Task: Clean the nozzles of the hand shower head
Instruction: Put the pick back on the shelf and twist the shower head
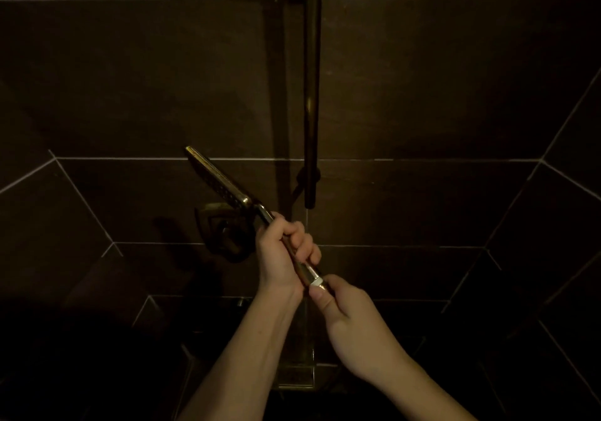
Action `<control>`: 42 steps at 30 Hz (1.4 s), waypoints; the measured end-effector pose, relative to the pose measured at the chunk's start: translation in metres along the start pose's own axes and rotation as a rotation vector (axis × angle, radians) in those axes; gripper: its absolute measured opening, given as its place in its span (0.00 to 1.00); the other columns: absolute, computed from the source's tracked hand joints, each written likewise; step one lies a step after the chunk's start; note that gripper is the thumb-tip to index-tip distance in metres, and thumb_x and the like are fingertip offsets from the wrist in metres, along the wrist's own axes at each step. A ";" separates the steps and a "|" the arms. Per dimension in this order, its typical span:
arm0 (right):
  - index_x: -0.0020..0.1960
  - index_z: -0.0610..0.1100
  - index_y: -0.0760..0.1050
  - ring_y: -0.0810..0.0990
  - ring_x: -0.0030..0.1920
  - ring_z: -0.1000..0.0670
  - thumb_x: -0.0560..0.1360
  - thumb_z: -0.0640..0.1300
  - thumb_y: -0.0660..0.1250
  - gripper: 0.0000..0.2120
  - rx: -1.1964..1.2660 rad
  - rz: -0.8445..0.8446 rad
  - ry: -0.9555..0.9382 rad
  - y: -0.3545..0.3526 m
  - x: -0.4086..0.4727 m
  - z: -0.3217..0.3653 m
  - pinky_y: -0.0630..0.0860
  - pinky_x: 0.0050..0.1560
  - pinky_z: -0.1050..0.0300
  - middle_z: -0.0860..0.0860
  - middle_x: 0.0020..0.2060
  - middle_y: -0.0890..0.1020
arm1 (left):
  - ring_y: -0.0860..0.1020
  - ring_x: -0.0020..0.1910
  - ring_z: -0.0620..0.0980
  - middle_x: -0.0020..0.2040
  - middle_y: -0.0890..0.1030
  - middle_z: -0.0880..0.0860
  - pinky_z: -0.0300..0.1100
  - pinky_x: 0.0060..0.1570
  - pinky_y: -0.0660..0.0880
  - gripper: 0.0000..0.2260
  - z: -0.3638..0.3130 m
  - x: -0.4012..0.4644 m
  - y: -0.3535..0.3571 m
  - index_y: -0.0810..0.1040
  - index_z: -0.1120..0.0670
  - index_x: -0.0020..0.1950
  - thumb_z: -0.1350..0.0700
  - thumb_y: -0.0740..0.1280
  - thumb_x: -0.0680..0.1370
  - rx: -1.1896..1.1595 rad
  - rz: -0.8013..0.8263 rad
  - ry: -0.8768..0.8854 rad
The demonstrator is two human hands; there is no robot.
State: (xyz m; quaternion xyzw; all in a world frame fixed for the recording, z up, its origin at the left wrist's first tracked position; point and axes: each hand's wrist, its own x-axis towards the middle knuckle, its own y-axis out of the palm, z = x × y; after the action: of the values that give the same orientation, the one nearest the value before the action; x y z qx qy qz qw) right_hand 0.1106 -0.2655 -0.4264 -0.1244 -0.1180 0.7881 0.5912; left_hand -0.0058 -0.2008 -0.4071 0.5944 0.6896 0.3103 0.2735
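Note:
A gold-coloured hand shower head [216,178] points up and to the left, its flat rectangular face with rows of small nozzles turned down-left. My left hand [286,251] grips the middle of its handle, fingers curled round it. My right hand [344,310] pinches the lower end of the handle at a white ring [317,280], where the connector sits. The hose itself is hidden behind my right hand in the dim light.
A dark vertical shower rail [313,95] runs down the wall just right of the shower head. A dark wall fitting [224,230] sits behind the handle. Dark tiled walls with pale grout lines close in on three sides. A metallic fixture [299,378] lies low between my forearms.

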 end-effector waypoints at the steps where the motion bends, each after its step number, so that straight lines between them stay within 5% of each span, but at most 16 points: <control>1: 0.48 0.63 0.74 0.74 0.25 0.61 0.81 0.55 0.58 0.07 -0.009 -0.005 0.002 0.000 -0.002 0.001 0.66 0.23 0.69 0.61 0.28 0.79 | 0.67 0.22 0.46 0.28 0.68 0.50 0.40 0.22 0.68 0.12 -0.002 -0.002 0.000 0.72 0.51 0.32 0.61 0.61 0.74 0.011 0.039 -0.010; 5: 0.51 0.64 0.72 0.79 0.30 0.61 0.80 0.56 0.58 0.05 -0.101 -0.094 -0.006 -0.001 -0.002 0.004 0.69 0.24 0.70 0.64 0.36 0.81 | 0.75 0.29 0.48 0.34 0.75 0.52 0.43 0.30 0.76 0.11 -0.004 -0.008 0.003 0.75 0.57 0.47 0.50 0.65 0.81 0.229 0.008 -0.012; 9: 0.51 0.69 0.68 0.81 0.35 0.62 0.80 0.56 0.58 0.06 -0.212 -0.139 -0.056 0.001 -0.002 0.007 0.70 0.24 0.71 0.68 0.41 0.80 | 0.83 0.35 0.48 0.39 0.84 0.50 0.45 0.35 0.81 0.11 -0.005 -0.013 0.005 0.78 0.54 0.60 0.49 0.63 0.84 0.142 -0.073 0.003; 15: 0.49 0.64 0.69 0.81 0.33 0.61 0.80 0.55 0.59 0.04 -0.239 -0.175 -0.052 0.003 -0.004 0.009 0.70 0.25 0.68 0.63 0.40 0.81 | 0.81 0.34 0.46 0.39 0.83 0.50 0.41 0.33 0.79 0.13 -0.005 -0.019 0.017 0.80 0.54 0.63 0.49 0.63 0.84 0.113 -0.112 -0.009; 21: 0.48 0.60 0.70 0.80 0.32 0.59 0.81 0.53 0.59 0.03 -0.249 -0.172 -0.053 0.002 -0.005 0.008 0.71 0.26 0.67 0.54 0.36 0.81 | 0.72 0.26 0.42 0.30 0.75 0.46 0.37 0.24 0.70 0.18 -0.002 -0.016 0.023 0.75 0.52 0.66 0.54 0.73 0.78 0.098 -0.154 0.021; 26: 0.47 0.64 0.66 0.80 0.38 0.64 0.80 0.53 0.60 0.06 -0.341 -0.177 -0.064 0.000 -0.008 0.007 0.74 0.28 0.67 0.57 0.37 0.81 | 0.70 0.24 0.44 0.29 0.72 0.47 0.40 0.25 0.73 0.02 0.004 -0.011 0.017 0.76 0.54 0.45 0.59 0.69 0.75 0.084 -0.179 0.007; 31: 0.47 0.65 0.65 0.79 0.39 0.67 0.80 0.54 0.61 0.07 -0.430 -0.154 -0.059 -0.008 -0.007 0.011 0.73 0.28 0.68 0.58 0.38 0.80 | 0.69 0.26 0.46 0.30 0.69 0.49 0.42 0.29 0.74 0.08 0.009 -0.009 0.013 0.72 0.51 0.35 0.61 0.64 0.73 -0.004 -0.110 -0.036; 36: 0.48 0.58 0.77 0.78 0.32 0.53 0.79 0.57 0.59 0.09 -0.023 -0.033 0.020 -0.017 -0.003 0.017 0.72 0.33 0.58 0.51 0.36 0.83 | 0.66 0.26 0.46 0.31 0.67 0.49 0.41 0.27 0.69 0.05 0.005 -0.008 0.012 0.71 0.53 0.41 0.59 0.67 0.74 -0.088 0.108 -0.054; 42: 0.51 0.66 0.74 0.82 0.37 0.53 0.80 0.57 0.58 0.07 0.021 -0.114 0.011 -0.010 0.000 0.014 0.74 0.32 0.62 0.56 0.40 0.83 | 0.86 0.41 0.48 0.42 0.86 0.49 0.41 0.41 0.82 0.23 0.004 -0.004 0.017 0.80 0.55 0.61 0.40 0.68 0.76 0.199 -0.078 0.045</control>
State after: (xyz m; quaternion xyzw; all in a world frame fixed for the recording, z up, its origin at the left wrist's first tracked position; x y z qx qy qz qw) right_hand 0.1147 -0.2637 -0.4101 -0.1156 -0.1136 0.7536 0.6370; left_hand 0.0091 -0.2026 -0.3969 0.5843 0.7456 0.2425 0.2096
